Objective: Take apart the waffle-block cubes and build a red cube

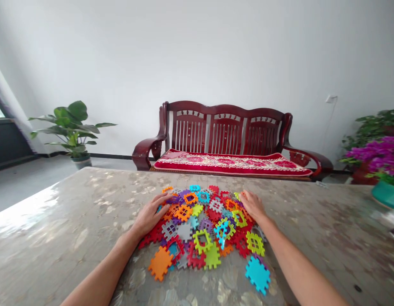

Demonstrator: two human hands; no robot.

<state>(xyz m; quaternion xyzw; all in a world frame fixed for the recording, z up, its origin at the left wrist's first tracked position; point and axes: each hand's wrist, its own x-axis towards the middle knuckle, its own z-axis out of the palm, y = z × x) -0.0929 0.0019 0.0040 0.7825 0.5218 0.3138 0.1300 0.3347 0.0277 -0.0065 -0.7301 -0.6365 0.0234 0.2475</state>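
Observation:
A heap of colourful interlocking plastic tiles with notched edges lies on the table in front of me. My left hand rests against the heap's left side, fingers stretched over the tiles near an orange window tile. On the far right side, my right hand touches the heap with its fingers extended, close to a lime frame tile. Neither hand grips a tile that I can make out. Nearer to me lie a solid orange tile at left and a solid blue tile at right.
Behind the table stands a dark red wooden bench with a red patterned cushion. A potted plant is on the floor at left. Purple flowers in a teal pot stand at the right edge.

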